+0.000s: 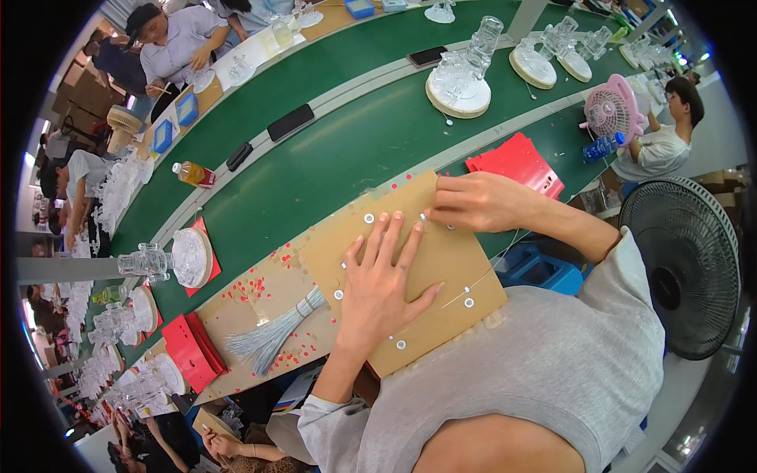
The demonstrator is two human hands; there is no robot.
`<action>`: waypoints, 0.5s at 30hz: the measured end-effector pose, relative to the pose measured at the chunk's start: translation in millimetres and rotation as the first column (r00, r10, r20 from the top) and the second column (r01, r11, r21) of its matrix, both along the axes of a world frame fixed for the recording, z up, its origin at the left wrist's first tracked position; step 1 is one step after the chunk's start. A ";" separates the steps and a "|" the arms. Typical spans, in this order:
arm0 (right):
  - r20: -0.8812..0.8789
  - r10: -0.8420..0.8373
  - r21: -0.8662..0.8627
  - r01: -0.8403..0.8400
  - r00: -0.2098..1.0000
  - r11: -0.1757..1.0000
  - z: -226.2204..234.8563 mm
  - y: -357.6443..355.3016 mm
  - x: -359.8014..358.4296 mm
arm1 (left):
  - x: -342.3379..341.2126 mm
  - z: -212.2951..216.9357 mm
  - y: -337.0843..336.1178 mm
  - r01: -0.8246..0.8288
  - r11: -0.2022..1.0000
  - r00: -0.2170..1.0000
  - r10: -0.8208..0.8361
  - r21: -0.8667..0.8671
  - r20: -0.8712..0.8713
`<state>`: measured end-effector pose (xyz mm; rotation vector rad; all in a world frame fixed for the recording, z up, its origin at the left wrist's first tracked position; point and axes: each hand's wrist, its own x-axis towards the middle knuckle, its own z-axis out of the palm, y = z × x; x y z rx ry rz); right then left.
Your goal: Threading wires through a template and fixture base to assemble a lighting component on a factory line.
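A brown cardboard square lies in front of me, dotted with several small round white washer-like pieces. My left hand rests flat on it, fingers spread, holding nothing. At the far right part of the board, my right hand has its fingers pinched together beside a small whitish piece; what they grip is too small and hidden to name. A short thin wire sticks out of the board near its close right corner. Left of the board lies a bundle of thin grey wire ties.
Red punched sheets lie stacked at the right and left. Red bits scatter over the cardboard underlay. Clear plastic assemblies on round bases stand on the green belt. A black fan is at my right. Co-workers sit around.
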<state>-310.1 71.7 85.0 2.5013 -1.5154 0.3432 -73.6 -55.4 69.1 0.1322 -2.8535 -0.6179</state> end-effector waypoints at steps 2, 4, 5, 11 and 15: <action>0.100 -0.055 0.069 0.048 0.993 0.996 9.2 2.2 -3.4 | 1.3 2.2 -0.2 0.005 1.000 1.000 -0.005 -0.005 0.005; 0.122 -0.049 0.053 0.043 0.991 0.998 -0.6 8.1 -10.6 | 3.9 2.3 -3.5 -0.024 0.999 1.000 0.024 -0.038 0.007; 0.129 -0.066 0.049 0.060 0.989 0.997 -2.5 9.1 -17.7 | 1.7 -3.3 -3.4 -0.003 1.000 1.000 0.003 0.006 0.005; 0.046 -0.036 0.028 0.034 0.998 0.999 6.2 2.6 6.2 | 2.0 1.1 -1.8 -0.007 0.996 1.000 0.008 0.089 -0.017; 0.087 -0.109 0.136 0.097 0.990 0.986 19.3 4.4 0.3 | 4.5 0.3 -2.5 0.002 0.994 1.000 -0.001 0.106 -0.012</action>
